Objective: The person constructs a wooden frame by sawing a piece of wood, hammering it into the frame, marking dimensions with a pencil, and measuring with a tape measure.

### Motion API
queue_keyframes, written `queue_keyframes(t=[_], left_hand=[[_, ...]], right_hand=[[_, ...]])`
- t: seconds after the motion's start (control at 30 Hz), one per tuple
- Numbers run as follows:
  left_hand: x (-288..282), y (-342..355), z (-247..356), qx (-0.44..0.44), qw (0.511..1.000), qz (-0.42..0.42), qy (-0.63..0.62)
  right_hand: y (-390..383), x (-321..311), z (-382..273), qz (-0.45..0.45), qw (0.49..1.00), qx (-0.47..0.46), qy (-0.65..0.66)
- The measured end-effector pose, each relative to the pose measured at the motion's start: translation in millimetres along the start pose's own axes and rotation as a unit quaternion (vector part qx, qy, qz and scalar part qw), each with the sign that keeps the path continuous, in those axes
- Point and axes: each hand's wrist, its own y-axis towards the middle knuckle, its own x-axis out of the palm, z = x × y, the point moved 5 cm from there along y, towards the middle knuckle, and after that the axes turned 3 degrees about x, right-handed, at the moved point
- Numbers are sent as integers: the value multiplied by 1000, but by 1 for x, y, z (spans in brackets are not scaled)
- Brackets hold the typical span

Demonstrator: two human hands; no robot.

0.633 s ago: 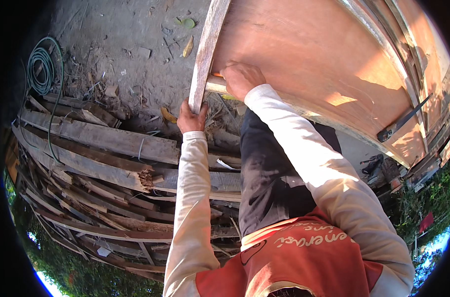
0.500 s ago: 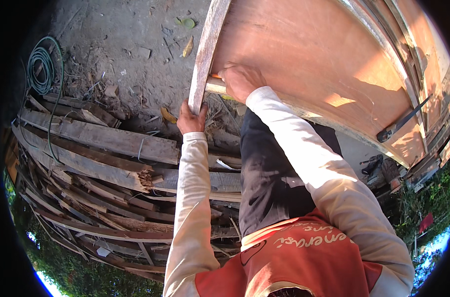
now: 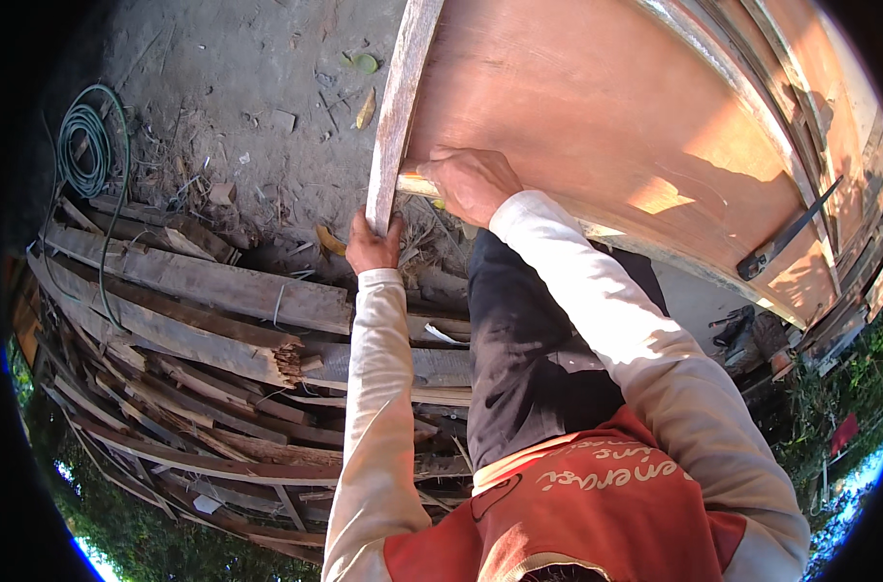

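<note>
My left hand [image 3: 372, 244] grips the near end of a long whitish wooden strip [image 3: 399, 116], which lies across the left end of a framed plywood panel [image 3: 577, 97]. My right hand [image 3: 473, 182] is closed on a thin orange pencil [image 3: 412, 176], mostly hidden by the fingers. Its visible end is close to the strip, over the batten [image 3: 674, 254] along the panel's near edge. The back of the right hand hides the fingertips.
A handsaw [image 3: 789, 233] lies on the panel's right end. Stacked old planks [image 3: 218, 281] fill the left side, with a coiled green hose [image 3: 84, 150] beyond them. Dry leaves and wood scraps litter the dirt ground [image 3: 257, 58]. More framed panels [image 3: 801, 48] stand at the far right.
My right hand has shifted slightly nearer to me, and the pencil's visible end now lies over the near batten. My left hand still grips the strip, with the view shifted a little.
</note>
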Motion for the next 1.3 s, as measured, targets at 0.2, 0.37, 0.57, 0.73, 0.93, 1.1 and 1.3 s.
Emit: queue_keyframes(t=[0.2,0.37,0.57,0.73,0.93,1.1,1.3], left_hand=[[-38,-16,9,-31,997,4,-76],[-97,-51,61,-21,982,-14,-189],[-110,-87,167,50,932,-137,-332],[-51,-85,332,95,854,-324,-396],[57,-98,523,129,799,-424,-406],[122,-105,590,105,781,-472,-395],[97,-112,603,161,932,-297,-134]], right_hand=[[-82,-58,68,216,944,197,153],[-215,-93,224,318,923,206,-63],[-306,-139,281,304,915,266,5],[-446,-181,347,443,817,366,-46],[-610,-208,477,473,711,504,-124],[-679,-191,549,411,740,531,-31],[-705,-216,556,471,676,561,-80]])
